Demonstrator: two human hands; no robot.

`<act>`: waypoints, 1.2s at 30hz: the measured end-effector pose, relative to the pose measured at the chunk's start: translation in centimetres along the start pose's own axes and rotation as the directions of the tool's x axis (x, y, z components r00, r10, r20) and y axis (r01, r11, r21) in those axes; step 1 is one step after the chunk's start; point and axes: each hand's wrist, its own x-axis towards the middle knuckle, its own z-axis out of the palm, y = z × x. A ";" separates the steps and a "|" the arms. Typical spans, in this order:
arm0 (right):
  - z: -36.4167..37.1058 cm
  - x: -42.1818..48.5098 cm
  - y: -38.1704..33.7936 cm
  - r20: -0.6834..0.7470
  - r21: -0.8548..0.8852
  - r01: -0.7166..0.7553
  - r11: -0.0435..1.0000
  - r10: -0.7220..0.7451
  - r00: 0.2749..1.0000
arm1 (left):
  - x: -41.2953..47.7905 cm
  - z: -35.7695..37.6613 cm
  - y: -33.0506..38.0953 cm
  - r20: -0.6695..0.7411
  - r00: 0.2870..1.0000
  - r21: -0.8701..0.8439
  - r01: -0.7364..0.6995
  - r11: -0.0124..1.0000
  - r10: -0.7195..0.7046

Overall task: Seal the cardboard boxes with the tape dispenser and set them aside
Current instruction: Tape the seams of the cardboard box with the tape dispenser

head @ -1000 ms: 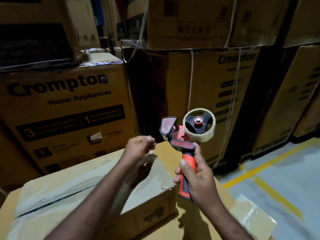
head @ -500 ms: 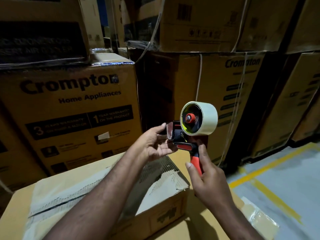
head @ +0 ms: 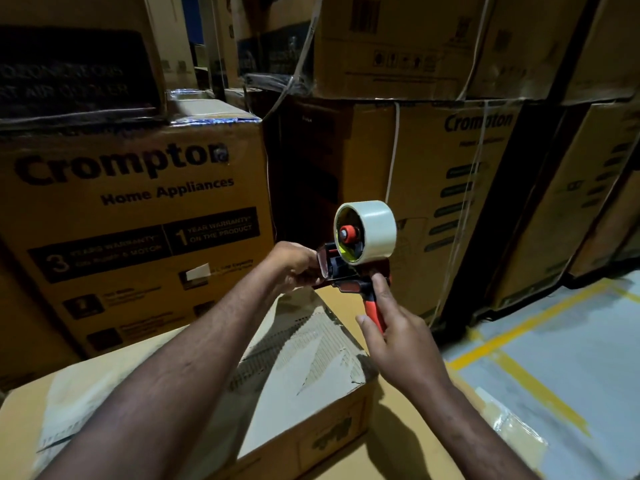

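head: over a box (head: 304, 372) amid stacked cartons (head: 138, 199), right grip (head: 398, 344) clasps tape dispenser (head: 363, 237), left grip (head: 294, 265) pinches it.

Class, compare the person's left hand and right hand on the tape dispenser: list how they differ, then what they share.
The right hand wraps the orange handle of the tape dispenser; the left hand curls at its front end. The right hand sits lower and nearer the camera than the left hand. The left hand looks blurred, the right hand sharper. Both hold the one dispenser, raised clear of the cardboard box.
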 end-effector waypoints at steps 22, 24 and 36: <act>2.1 -0.2 0.5 0.168 -0.064 -0.125 0.990 0.134 0.977 | 6.0 -0.7 -4.4 -0.360 0.897 0.433 -0.082 0.898 0.256; 2.1 -0.1 0.5 0.171 -0.049 -0.143 0.989 0.149 0.974 | 6.3 -0.6 -4.5 -0.376 0.892 0.428 -0.072 0.901 0.250; 2.5 1.2 0.5 0.240 -0.133 -0.166 0.977 0.195 0.951 | 7.3 -0.8 -6.3 -0.248 0.941 0.732 0.026 0.681 0.232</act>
